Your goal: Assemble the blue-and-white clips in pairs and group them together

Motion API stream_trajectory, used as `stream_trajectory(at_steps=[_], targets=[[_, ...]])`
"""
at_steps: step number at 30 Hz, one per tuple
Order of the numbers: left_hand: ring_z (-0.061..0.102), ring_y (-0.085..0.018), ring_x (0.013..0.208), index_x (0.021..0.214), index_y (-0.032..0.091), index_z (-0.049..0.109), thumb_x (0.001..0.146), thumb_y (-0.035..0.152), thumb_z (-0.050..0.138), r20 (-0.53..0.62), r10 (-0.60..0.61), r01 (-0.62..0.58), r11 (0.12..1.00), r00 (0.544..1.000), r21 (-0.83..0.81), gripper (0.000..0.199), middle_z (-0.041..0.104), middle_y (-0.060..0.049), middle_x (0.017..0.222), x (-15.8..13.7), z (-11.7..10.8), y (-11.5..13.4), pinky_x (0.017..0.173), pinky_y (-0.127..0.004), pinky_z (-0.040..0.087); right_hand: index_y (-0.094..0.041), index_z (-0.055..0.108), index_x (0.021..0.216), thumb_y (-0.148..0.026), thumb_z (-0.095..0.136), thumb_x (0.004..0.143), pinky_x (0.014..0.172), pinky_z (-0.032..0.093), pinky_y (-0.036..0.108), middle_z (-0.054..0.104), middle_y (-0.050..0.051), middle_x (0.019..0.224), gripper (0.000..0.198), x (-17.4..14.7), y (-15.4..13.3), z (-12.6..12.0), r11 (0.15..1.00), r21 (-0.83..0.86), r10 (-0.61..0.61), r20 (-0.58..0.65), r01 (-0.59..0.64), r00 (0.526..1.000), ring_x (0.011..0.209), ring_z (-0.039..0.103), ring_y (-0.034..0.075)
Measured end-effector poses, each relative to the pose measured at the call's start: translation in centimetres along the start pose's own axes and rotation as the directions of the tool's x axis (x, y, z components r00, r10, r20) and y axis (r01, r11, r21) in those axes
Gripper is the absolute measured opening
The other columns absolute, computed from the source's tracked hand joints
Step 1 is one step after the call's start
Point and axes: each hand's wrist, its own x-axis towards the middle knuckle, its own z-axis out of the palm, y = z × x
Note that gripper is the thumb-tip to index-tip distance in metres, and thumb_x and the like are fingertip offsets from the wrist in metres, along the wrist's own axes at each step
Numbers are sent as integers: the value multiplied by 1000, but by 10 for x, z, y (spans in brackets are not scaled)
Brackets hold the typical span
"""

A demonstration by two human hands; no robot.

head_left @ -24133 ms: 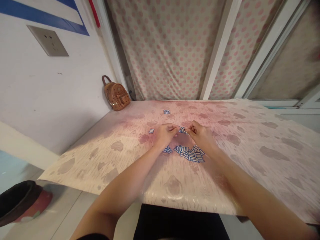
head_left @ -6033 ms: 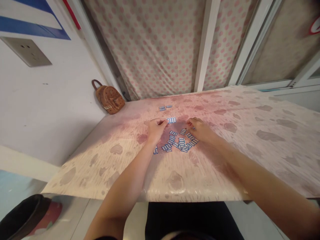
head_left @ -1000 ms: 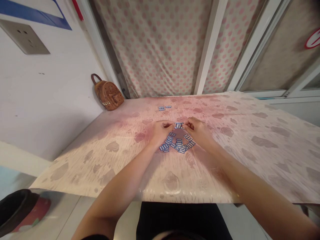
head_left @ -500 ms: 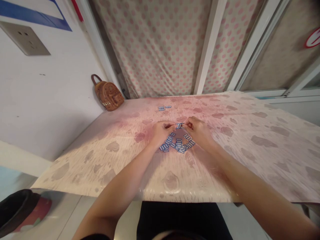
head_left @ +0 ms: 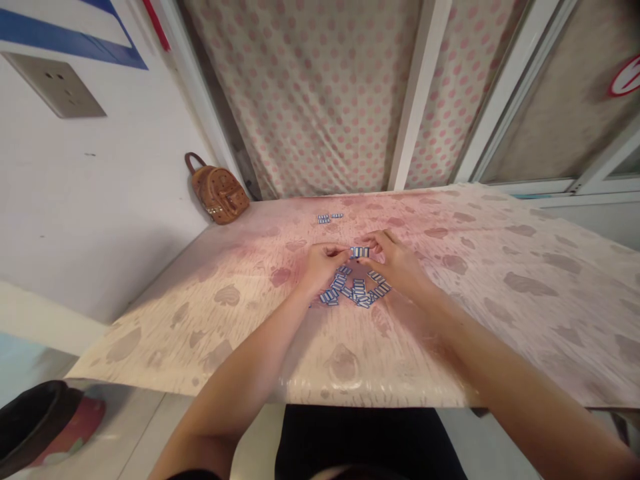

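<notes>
Between finger and thumb of my left hand (head_left: 325, 261) is the left end of a small flat blue-and-white striped piece (head_left: 359, 253), held just above the table. My right hand (head_left: 395, 259) is at the piece's other end, thumb and fingers spread apart and not closed on it. Below both hands lies a loose pile of similar striped pieces (head_left: 359, 288), some overlapping. Several more of them lie beside my right wrist and others by my left wrist. What the pieces are made of is too small to tell.
A patterned cloth covers the table (head_left: 345, 363). Farther back lie a few more striped pieces (head_left: 324, 219). A brown mini backpack (head_left: 220, 192) leans on the wall at the back left. Curtained glass doors (head_left: 320, 100) stand behind the table, and a dark-rimmed bin (head_left: 65, 427) at the lower left.
My right hand has let go of the striped piece and its fingers have spread. The piece now shows broad side up in my left hand, which has hardly moved.
</notes>
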Motion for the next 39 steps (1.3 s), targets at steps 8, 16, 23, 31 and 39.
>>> stream_trajectory(at_steps=[8, 16, 23, 31, 39], targets=[[60, -12, 61, 77, 14, 79, 71, 30, 79, 26, -71, 74, 991, 997, -112, 18, 72, -5, 68, 3, -8, 4, 62, -24, 47, -25, 68, 112, -23, 60, 90, 83, 51, 40, 65, 7, 98, 24, 4, -1, -10, 989, 2, -147, 108, 147, 983, 88, 64, 23], [60, -12, 59, 75, 14, 78, 71, 25, 78, -14, -98, 96, 990, 995, -107, 13, 72, -4, 66, 6, -8, 1, 61, -23, 48, -21, 70, 100, -20, 51, 89, 73, 48, 31, 72, 5, 90, 22, 4, 19, -7, 991, 1, 131, -9, -131, 991, 81, 66, 20], [64, -13, 61, 75, 14, 77, 72, 24, 76, -133, -78, 73, 996, 988, -48, 10, 73, -4, 68, 12, -14, -8, 63, -24, 50, -17, 68, 87, -30, 61, 84, 66, 43, 31, 73, 12, 90, 15, 4, 32, -25, 740, -547, 573, 208, -392, 793, 84, 67, 25], [65, -14, 61, 75, 15, 77, 75, 21, 74, -149, -72, 70, 997, 986, -19, 7, 74, -4, 68, 13, -14, -11, 62, -24, 49, -18, 66, 88, -34, 67, 83, 68, 42, 29, 73, 12, 96, 17, 7, 32, -24, 736, -604, 594, 359, -306, 720, 92, 68, 25], [65, -13, 62, 76, 15, 78, 75, 20, 73, -166, -71, 70, 997, 984, -12, 7, 75, -3, 70, 14, -13, -16, 63, -24, 48, -12, 58, 109, -28, 66, 83, 70, 43, 30, 71, 18, 103, 32, 5, 25, -20, 745, -587, 572, 321, -316, 755, 95, 68, 28]])
